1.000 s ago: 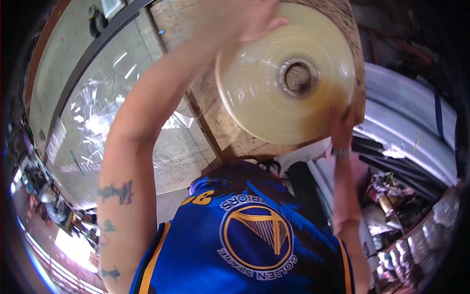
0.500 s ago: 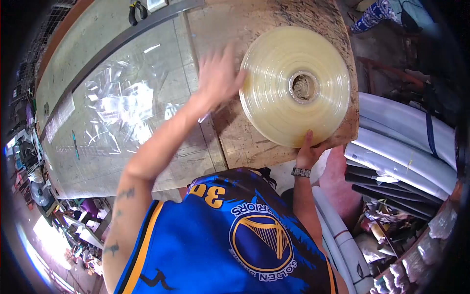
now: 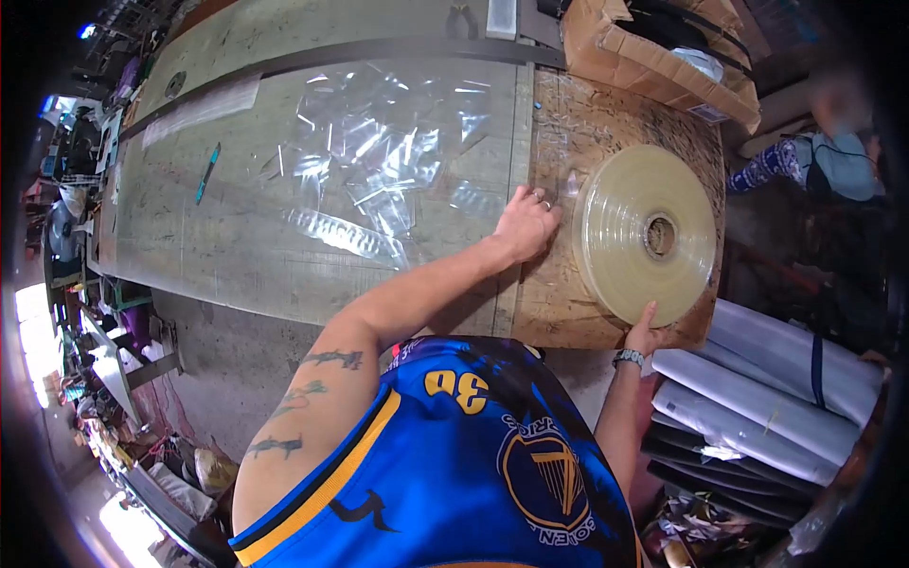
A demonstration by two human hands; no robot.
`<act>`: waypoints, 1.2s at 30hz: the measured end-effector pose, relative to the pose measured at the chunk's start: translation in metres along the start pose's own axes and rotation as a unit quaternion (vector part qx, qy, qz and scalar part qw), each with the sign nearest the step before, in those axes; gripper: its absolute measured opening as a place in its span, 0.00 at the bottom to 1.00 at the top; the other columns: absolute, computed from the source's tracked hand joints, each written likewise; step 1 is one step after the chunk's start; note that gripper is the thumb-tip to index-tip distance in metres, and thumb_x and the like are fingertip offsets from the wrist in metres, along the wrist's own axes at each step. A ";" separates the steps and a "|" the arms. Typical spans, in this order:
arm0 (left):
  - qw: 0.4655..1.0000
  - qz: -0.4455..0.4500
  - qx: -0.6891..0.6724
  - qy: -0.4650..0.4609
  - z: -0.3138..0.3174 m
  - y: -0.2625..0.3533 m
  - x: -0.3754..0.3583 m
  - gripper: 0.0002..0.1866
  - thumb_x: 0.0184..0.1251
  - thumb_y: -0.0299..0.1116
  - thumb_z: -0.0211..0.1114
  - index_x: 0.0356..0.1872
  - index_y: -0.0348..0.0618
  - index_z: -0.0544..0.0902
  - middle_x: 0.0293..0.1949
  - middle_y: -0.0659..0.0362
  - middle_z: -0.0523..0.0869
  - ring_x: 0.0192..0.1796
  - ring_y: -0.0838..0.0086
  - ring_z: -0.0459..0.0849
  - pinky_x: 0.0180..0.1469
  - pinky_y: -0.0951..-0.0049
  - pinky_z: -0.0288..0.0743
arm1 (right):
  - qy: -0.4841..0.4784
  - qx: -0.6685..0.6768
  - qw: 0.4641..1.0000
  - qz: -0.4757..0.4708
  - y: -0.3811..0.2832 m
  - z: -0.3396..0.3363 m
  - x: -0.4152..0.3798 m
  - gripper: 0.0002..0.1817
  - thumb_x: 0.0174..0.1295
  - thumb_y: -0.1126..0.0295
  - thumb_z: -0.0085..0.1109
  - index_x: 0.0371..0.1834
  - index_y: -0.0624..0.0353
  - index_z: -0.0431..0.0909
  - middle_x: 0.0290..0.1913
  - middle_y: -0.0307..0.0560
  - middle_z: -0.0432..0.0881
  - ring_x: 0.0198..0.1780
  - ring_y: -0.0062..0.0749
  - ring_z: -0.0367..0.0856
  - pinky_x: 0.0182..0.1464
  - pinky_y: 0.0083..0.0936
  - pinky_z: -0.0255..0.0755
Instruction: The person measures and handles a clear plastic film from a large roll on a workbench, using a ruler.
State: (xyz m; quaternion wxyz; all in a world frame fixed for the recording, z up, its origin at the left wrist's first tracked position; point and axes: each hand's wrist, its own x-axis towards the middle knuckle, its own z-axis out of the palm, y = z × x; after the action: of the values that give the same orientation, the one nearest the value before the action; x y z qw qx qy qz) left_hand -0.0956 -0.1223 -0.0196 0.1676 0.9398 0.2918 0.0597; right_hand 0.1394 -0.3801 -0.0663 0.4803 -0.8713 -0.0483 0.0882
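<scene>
A large roll of clear yellowish film (image 3: pixel 606 275) lies on its side on the wooden board (image 3: pixel 559 312), its hollow core facing up. At its near edge, my right hand (image 3: pixel 648 333) grips the rim, thumb on top and fingers underneath. Just left of the roll, my left hand (image 3: pixel 528 225) rests with curled fingers over the seam between board and grey tabletop; what it pinches, if anything, is too small to tell. Cut pieces of clear film (image 3: pixel 388 166) lie scattered on the grey tabletop (image 3: pixel 256 246).
A teal pen (image 3: pixel 208 173) lies on the left of the tabletop. A long metal bar (image 3: pixel 341 55) crosses the far side, with pliers (image 3: pixel 461 21) beyond. An open cardboard box (image 3: pixel 644 71) stands at the back right, near another person (image 3: pixel 838 156). Wrapped rolls (image 3: pixel 757 388) lie at the right.
The view has shifted, bringing the box into sight. My left hand has moved down from beside the roll's upper left, its spread fingers now curled. My right hand still holds the rim.
</scene>
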 end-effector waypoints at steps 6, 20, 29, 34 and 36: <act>0.988 0.009 -0.152 -0.020 -0.147 -0.115 -0.042 0.06 0.56 0.32 0.73 0.34 0.43 0.89 0.37 0.55 0.90 0.46 0.62 0.86 0.59 0.59 0.74 | 0.021 -0.060 0.998 0.003 0.016 -0.005 0.012 0.47 0.62 0.45 0.69 0.65 0.82 0.64 0.64 0.70 0.75 0.63 0.51 0.77 0.65 0.39 0.71; 0.981 -0.177 0.044 -0.067 -0.189 -0.319 -0.103 0.12 0.54 0.40 0.74 0.36 0.46 0.89 0.69 0.47 0.76 0.75 0.46 0.66 0.75 0.49 0.60 | -0.156 -0.177 0.963 0.132 -0.036 -0.048 0.014 0.43 0.58 0.37 0.68 0.54 0.73 0.74 0.45 0.58 0.83 0.36 0.43 0.82 0.29 0.32 0.79; 0.928 -0.237 -0.117 0.261 -0.156 -0.199 -0.043 0.20 0.64 0.41 0.71 0.52 0.40 0.84 0.53 0.51 0.88 0.55 0.59 0.86 0.59 0.61 0.78 | -0.105 -0.232 0.956 -0.148 -0.020 -0.080 0.132 0.47 0.61 0.40 0.65 0.68 0.75 0.67 0.67 0.71 0.73 0.69 0.59 0.71 0.70 0.41 0.65; 0.942 -0.196 -0.258 0.092 -0.018 0.016 0.058 0.37 0.72 0.58 0.59 0.67 0.33 0.72 0.63 0.35 0.77 0.67 0.44 0.76 0.68 0.53 0.70 | -0.122 -0.223 0.925 -0.282 -0.056 -0.008 0.234 0.49 0.61 0.39 0.64 0.73 0.69 0.64 0.68 0.69 0.72 0.71 0.58 0.69 0.72 0.41 0.63; 0.921 -0.300 -0.244 0.049 0.028 0.060 0.098 0.36 0.73 0.57 0.58 0.62 0.28 0.73 0.58 0.30 0.78 0.64 0.39 0.76 0.66 0.48 0.71 | -0.212 -0.196 0.927 -0.241 -0.091 0.010 0.244 0.47 0.62 0.43 0.66 0.73 0.69 0.63 0.69 0.66 0.72 0.71 0.50 0.71 0.71 0.37 0.65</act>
State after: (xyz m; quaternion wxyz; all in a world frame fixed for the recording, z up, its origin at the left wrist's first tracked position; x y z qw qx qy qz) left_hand 0.0226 -0.1202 -0.0234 0.3875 0.7340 0.5442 0.1223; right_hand 0.3762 -0.2819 -0.0208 0.2853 -0.8711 -0.3737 0.1417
